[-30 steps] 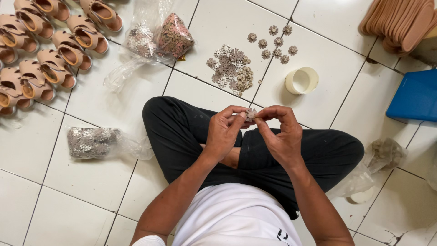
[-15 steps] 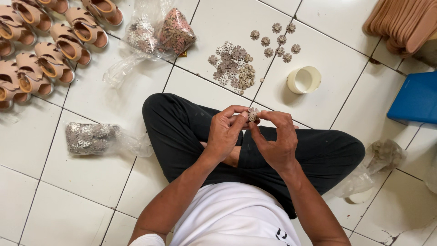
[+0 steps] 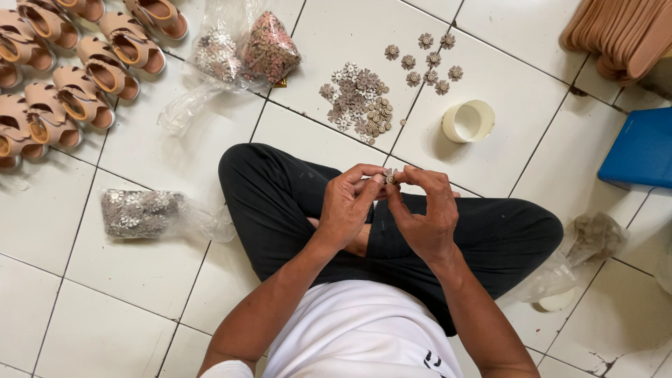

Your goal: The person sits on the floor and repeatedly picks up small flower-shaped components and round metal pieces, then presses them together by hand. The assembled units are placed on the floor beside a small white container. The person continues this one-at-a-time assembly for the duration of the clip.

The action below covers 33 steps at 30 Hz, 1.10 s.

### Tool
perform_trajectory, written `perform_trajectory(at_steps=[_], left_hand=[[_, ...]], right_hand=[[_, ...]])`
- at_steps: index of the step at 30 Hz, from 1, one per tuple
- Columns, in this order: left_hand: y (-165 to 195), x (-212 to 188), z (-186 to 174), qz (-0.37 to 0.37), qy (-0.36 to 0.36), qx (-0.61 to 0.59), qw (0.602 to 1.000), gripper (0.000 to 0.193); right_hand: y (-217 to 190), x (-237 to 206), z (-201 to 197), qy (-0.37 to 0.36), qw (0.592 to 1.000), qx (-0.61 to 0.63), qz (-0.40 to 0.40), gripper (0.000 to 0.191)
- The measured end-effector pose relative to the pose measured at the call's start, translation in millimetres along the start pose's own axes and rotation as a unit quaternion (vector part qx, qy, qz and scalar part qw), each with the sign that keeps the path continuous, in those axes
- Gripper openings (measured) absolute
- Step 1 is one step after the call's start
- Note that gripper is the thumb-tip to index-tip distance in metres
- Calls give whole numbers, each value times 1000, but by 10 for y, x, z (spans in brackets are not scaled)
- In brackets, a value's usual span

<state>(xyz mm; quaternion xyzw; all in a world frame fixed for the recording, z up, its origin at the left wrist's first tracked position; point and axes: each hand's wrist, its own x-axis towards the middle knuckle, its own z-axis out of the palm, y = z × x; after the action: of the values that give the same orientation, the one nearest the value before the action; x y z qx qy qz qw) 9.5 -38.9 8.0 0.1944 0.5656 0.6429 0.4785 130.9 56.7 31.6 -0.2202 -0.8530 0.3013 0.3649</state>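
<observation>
While the person sits cross-legged on the white tile floor, both hands meet over the lap. The left hand and the right hand are curled in, fingertips pinched close on one small flower piece between them (it is tiny and half hidden). Far from the lap lies a pile of flower pieces. To its right stands a small white cup. Tan sandals sit far left.

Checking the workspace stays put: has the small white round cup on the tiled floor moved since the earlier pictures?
No. The small white round cup sits on the same white floor tile, just below the laid-out flower-shaped pieces, as before.
</observation>
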Motion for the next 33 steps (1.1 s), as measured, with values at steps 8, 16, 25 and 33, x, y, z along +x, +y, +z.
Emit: perform_trajectory(at_steps=[8,16,25,33], left_hand=[[-41,17,-59,9,-39,-79,996,24],[-65,-2,-39,19,-40,-55,998,24],[31,-31,-25,11,-44,-28,999,23],[34,-11,-30,-7,-63,-53,997,25]], right_hand=[[-41,-35,-68,24,993,71,87,46],[139,4,-94,-30,825,418,380,43],[105,30,-52,-32,867,353,351,47],[96,55,-102,-26,867,342,361,45]])
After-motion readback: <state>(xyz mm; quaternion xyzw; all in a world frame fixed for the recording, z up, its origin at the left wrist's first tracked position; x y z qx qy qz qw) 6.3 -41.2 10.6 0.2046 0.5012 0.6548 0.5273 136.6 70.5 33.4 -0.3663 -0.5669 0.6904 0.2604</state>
